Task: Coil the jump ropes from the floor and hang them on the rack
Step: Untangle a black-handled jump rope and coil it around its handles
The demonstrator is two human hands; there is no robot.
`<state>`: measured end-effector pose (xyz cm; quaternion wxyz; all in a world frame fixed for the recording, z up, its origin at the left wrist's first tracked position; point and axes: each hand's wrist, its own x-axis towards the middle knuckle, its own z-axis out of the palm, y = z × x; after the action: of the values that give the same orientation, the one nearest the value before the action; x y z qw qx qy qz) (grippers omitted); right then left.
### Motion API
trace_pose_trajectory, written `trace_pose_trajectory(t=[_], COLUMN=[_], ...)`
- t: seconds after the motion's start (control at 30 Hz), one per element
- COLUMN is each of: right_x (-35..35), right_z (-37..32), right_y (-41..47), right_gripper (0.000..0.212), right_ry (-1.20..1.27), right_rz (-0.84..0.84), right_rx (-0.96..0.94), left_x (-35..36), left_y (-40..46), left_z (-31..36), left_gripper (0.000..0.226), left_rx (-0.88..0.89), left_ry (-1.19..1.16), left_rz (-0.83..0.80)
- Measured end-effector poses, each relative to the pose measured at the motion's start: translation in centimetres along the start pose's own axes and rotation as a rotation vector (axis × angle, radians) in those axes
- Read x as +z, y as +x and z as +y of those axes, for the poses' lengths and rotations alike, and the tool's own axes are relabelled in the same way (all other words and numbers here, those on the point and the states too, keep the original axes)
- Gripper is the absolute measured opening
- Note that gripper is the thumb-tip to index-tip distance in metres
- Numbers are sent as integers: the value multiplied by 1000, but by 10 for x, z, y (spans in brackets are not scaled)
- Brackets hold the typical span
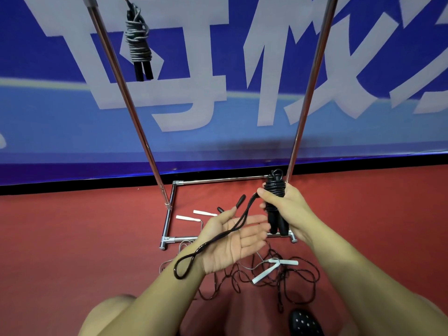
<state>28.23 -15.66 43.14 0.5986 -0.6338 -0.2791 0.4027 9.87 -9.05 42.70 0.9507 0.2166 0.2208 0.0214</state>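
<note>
One coiled grey rope [138, 42] hangs from the rack [126, 98] at upper left, its top cut off. Left hand [232, 241] lies flat, fingers wide, a black loop [208, 243] draped across its palm. Right hand [288, 207] grips the coiled black rope [275, 190]. Tangled ropes [274, 275] on the floor [72, 238] are partly hidden; four white handles show.

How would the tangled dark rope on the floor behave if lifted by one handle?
The thin dark rope on the red floor lies in loose, crossing loops, so probably floppy and light. It overlaps the white-handled rope, so it may snag and drag that along.
</note>
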Motion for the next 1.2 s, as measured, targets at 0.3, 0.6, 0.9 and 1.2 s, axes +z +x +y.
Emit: trace_pose_trajectory(t=[0.3,0.6,0.9,1.2], right_x=[2,-1,-2,1], right_z=[-8,-12,-20,-8], right_y=[1,-3,0,6], right_gripper=[17,30,47,50], right_ry=[-13,-36,234,226], right_rz=[3,-35,-129,-135], right_rx=[-26,9,309,238], left_x=[2,-11,-13,-8], left_y=[-1,-1,-5,-6], left_z=[8,15,18,17], left_gripper=[24,25,8,18], left_rx=[188,406,719,773], left_ry=[20,439,1108,1041], left_rz=[279,476,740,750])
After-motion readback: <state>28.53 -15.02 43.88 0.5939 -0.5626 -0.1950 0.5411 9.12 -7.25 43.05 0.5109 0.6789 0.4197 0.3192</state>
